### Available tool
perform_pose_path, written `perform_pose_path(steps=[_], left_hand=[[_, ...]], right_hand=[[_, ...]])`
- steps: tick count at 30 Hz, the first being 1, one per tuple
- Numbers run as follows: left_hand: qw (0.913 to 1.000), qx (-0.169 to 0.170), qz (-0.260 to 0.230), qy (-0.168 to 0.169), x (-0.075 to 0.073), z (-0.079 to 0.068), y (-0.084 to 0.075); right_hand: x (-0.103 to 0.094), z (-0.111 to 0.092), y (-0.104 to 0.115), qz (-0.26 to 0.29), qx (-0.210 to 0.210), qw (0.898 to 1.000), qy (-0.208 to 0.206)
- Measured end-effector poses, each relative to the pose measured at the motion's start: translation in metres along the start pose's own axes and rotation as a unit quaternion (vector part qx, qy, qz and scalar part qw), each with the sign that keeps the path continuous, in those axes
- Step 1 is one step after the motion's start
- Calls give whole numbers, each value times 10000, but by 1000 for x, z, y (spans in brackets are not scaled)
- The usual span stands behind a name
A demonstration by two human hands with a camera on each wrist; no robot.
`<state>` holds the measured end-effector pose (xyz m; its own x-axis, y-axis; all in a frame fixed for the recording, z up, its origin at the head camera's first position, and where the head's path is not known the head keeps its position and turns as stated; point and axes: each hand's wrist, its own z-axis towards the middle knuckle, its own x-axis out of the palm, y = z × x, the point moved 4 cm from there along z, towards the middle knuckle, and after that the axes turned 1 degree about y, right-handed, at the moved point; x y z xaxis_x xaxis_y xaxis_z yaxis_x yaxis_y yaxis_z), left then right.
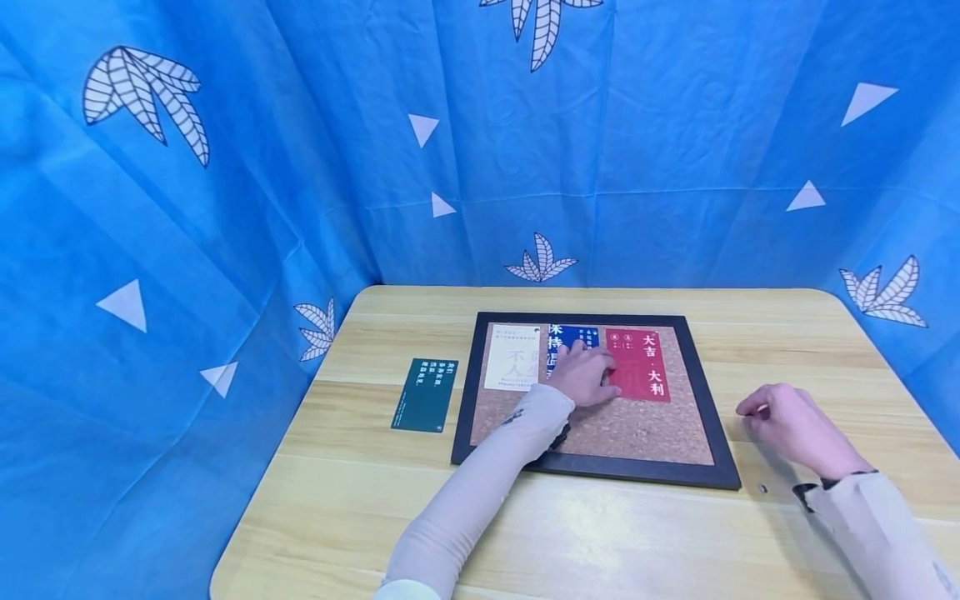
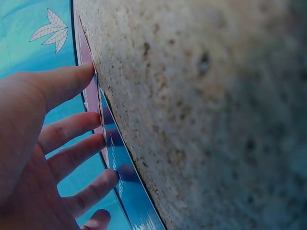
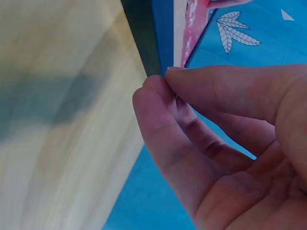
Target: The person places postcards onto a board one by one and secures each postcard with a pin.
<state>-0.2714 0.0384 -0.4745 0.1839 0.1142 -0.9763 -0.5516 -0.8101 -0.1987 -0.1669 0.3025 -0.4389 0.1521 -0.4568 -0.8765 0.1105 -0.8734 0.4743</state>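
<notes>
My left hand [image 1: 585, 372] rests on a framed cork board [image 1: 600, 433], its fingers spread over two cards. In the left wrist view, the thumb [image 2: 72, 81] reaches the red card's edge while fingertips [image 2: 109, 176] touch the blue card [image 2: 125, 175]. The red card [image 1: 630, 367] with white characters lies on the board's right part; the hand partly covers the blue one. Beside them lies a cream card [image 1: 512, 346] with a dark dot at its top corner. My right hand [image 1: 795, 425] hovers right of the frame, fingers loosely curled, thumb close to the fingertips; nothing shows between them.
A dark green card [image 1: 424, 395] lies on the wooden table [image 1: 337, 500], left of the board. One small dark metallic piece [image 1: 762, 488] lies near the right wrist. A blue curtain [image 1: 645, 167] with leaf prints hangs behind the table and along its sides.
</notes>
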Motion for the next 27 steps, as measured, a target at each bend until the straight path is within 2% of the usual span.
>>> perform_pose_path(steps=[10, 16, 27], left_hand=[[10000, -40, 7, 40, 0, -1, 0], [10000, -27, 8, 46, 1, 0, 0], [10000, -20, 5, 42, -1, -1, 0]], right_hand=[[-12, 15, 5, 139, -91, 9999, -30], [-16, 26, 7, 66, -289, 9995, -106], [-23, 42, 11, 55, -341, 9992, -194]])
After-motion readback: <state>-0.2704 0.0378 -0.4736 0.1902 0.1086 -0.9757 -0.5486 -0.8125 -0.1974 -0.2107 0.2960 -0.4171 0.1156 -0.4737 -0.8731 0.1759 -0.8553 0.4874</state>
